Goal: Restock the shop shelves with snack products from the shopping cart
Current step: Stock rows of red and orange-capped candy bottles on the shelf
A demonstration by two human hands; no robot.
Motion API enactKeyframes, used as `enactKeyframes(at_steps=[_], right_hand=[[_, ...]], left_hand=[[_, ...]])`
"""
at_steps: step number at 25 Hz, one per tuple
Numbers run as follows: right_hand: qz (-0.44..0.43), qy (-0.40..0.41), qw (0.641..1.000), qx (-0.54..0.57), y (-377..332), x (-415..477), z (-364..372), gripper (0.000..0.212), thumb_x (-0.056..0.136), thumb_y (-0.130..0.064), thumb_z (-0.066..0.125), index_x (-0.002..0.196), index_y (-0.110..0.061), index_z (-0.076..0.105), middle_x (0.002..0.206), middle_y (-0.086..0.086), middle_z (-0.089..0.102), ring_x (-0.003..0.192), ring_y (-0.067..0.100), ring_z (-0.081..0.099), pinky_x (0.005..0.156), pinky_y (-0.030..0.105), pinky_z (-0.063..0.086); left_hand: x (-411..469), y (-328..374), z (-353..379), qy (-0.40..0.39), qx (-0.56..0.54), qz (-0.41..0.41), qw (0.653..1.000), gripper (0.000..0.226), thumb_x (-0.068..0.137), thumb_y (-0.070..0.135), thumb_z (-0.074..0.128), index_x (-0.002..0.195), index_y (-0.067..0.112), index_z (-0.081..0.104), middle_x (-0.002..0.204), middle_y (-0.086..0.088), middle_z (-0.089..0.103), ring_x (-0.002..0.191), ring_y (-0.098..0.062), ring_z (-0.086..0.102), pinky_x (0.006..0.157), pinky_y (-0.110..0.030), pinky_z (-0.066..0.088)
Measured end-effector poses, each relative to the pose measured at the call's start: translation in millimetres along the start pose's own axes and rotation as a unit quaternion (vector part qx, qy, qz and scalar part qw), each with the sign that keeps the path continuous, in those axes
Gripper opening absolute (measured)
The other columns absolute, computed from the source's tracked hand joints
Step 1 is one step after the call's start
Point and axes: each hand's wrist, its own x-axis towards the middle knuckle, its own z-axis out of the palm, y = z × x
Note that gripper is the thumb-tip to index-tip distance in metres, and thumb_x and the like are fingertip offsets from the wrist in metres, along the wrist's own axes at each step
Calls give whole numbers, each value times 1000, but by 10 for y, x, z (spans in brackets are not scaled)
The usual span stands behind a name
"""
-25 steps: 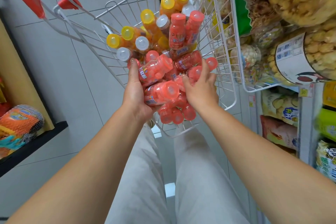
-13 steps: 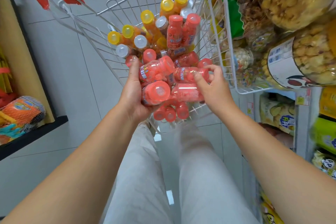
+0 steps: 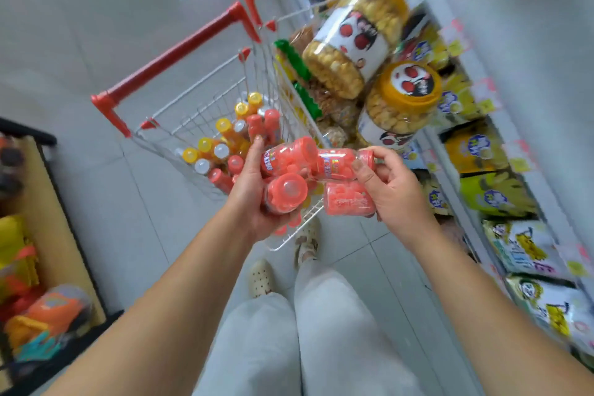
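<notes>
A white wire shopping cart with red handles stands ahead of me. Several small red and yellow candy bottles lie in its lower basket. My left hand grips two red candy bottles above the cart's near edge. My right hand holds two more red candy bottles, pinching the cap of the upper one. Both hands are close together, their bottles touching.
The cart's upper basket carries large jars of yellow puffed snacks and green-edged packs. Shop shelves with yellow and white snack bags run along the right. A low shelf with orange packs stands at the left. Grey tiled floor lies around.
Both hands have lifted out of the cart basket with red bottles. The right hand now holds two bottles instead of one. My view has tilted up, showing the cart handles.
</notes>
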Motion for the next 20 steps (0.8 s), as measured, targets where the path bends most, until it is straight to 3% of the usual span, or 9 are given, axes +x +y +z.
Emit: enactKeyframes(at_steps=[3, 5, 7, 12, 15, 18, 20], right_hand=[[-14, 76, 997, 6, -361, -543, -338, 31, 82, -49, 63, 106, -30, 57, 89, -3, 71, 64, 2, 67, 43, 19, 45], [-24, 127, 992, 5, -541, -880, -613, 30, 79, -52, 63, 100, -32, 57, 89, -6, 71, 70, 3, 70, 50, 25, 54], [-41, 188, 981, 5, -678, -1195, -948, 20, 83, -47, 64, 95, -32, 57, 88, -7, 70, 66, -1, 67, 53, 20, 54], [-80, 313, 946, -4, -842, -1851, -1791, 18, 90, -38, 64, 105, -27, 59, 91, -4, 68, 53, -7, 59, 41, 9, 38], [-93, 377, 921, -22, -853, -2212, -2408, 17, 91, -39, 63, 106, -32, 57, 96, -2, 67, 64, 3, 63, 41, 13, 41], [-93, 452, 878, -130, -817, -2439, -3250, 22, 90, -43, 65, 110, -39, 56, 104, 1, 68, 86, 22, 67, 67, 36, 56], [-47, 458, 855, -239, -831, -2484, -3810, 31, 90, -45, 63, 119, -35, 54, 108, 0, 67, 98, 28, 64, 84, 38, 51]], left_hand=[[-531, -43, 393, -54, 55, 9, 997, 77, 80, 76, 55, 122, 12, 64, 98, -10, 76, 85, -27, 75, 59, -30, 58], [-878, -156, 712, -88, 96, 16, 991, 68, 86, 74, 48, 115, 15, 65, 103, -10, 76, 85, -27, 75, 59, -26, 56], [-1196, -326, 1047, -132, 131, 12, 982, 63, 88, 72, 47, 107, 16, 67, 101, -10, 76, 84, -26, 74, 57, -23, 53], [-1631, -747, 1820, -221, 168, -9, 961, 69, 85, 73, 50, 112, 13, 72, 110, -8, 75, 95, -24, 71, 77, -28, 55], [-1765, -1069, 2230, -251, 164, -11, 954, 69, 88, 69, 49, 85, 7, 80, 97, -8, 77, 91, -23, 71, 73, -27, 56], [-1828, -1416, 2580, -263, 151, -12, 953, 63, 90, 64, 52, 90, 7, 76, 95, -8, 77, 80, -25, 74, 65, -30, 60], [-1812, -1616, 2786, -257, 139, -13, 956, 60, 90, 62, 54, 93, 6, 73, 94, -8, 77, 75, -25, 75, 65, -33, 61]])
